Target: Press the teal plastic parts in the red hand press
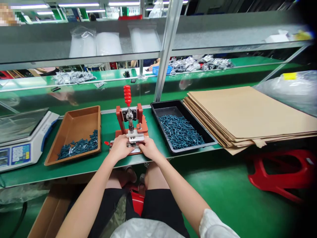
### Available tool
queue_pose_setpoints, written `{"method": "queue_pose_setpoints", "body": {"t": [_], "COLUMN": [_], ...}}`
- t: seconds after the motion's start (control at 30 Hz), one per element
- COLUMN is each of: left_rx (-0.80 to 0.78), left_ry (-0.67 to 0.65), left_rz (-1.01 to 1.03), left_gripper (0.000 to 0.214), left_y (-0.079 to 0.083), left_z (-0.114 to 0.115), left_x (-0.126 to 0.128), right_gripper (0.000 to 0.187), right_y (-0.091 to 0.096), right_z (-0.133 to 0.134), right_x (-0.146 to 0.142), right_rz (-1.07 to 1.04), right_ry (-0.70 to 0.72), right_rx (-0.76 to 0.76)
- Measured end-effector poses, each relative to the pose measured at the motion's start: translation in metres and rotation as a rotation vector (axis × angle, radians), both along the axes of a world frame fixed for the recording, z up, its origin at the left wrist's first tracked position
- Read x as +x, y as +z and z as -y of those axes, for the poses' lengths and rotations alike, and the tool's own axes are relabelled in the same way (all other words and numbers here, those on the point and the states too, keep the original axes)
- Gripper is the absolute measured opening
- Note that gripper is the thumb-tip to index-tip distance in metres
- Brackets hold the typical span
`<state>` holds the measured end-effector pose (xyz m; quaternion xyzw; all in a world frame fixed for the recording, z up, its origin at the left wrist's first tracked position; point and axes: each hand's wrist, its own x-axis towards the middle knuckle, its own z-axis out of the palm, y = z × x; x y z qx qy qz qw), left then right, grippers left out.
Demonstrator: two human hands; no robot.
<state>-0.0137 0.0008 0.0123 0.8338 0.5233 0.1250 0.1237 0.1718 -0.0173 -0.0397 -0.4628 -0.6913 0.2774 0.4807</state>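
A hand press with dark red uprights (120,118) and a raised red ribbed handle (127,95) stands on the green bench in front of me. Both my hands are at its metal block (135,136). My left hand (120,147) touches the block's left side, fingers bent inward. From the right, my right hand (150,147) meets it, with thumb and fingers pinched near the front. Whatever small part lies between the fingertips is too small to make out. Small dark blue-green pieces lie in the brown tray (74,120) at left and the black tray (168,105) at right.
A weighing scale (37,145) stands at far left. Cardboard sheets (257,114) are stacked at right, overhanging the bench edge, with a red stool (279,168) below. A metal post (168,49) and a shelf with plastic bags (107,43) rise behind the press. People sit beyond.
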Motion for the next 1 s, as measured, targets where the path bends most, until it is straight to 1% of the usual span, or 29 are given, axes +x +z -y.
{"method": "queue_pose_setpoints", "body": {"t": [0.17, 0.3, 0.4, 0.57, 0.67, 0.8, 1.0], "left_rx": [0.032, 0.046, 0.042, 0.043, 0.071, 0.115, 0.119], "left_ry": [-0.016, -0.007, -0.007, -0.008, -0.041, -0.097, -0.084], "left_rz": [0.042, 0.055, 0.063, 0.065, 0.057, 0.047, 0.058], "left_gripper": [0.028, 0.022, 0.022, 0.023, 0.021, 0.021, 0.019], "left_y": [-0.004, -0.004, -0.004, -0.004, -0.005, -0.005, -0.006], "left_z": [0.0, 0.003, 0.005, 0.006, 0.009, 0.011, 0.009], "left_x": [-0.001, 0.0, 0.0, -0.001, -0.003, -0.006, -0.006], "right_gripper": [0.031, 0.029, 0.031, 0.032, 0.031, 0.028, 0.026], "right_y": [0.001, 0.001, 0.001, 0.001, 0.0, -0.004, 0.002], "right_z": [-0.003, -0.003, -0.002, 0.0, 0.001, 0.001, 0.001], "right_x": [-0.006, -0.006, -0.006, -0.003, -0.002, -0.004, -0.004], "right_rz": [-0.023, -0.046, -0.044, 0.041, 0.098, 0.043, 0.015], "right_ry": [-0.015, 0.019, 0.024, 0.028, 0.019, 0.026, 0.061], "right_rx": [0.02, 0.001, 0.004, 0.041, 0.073, 0.074, 0.027]}}
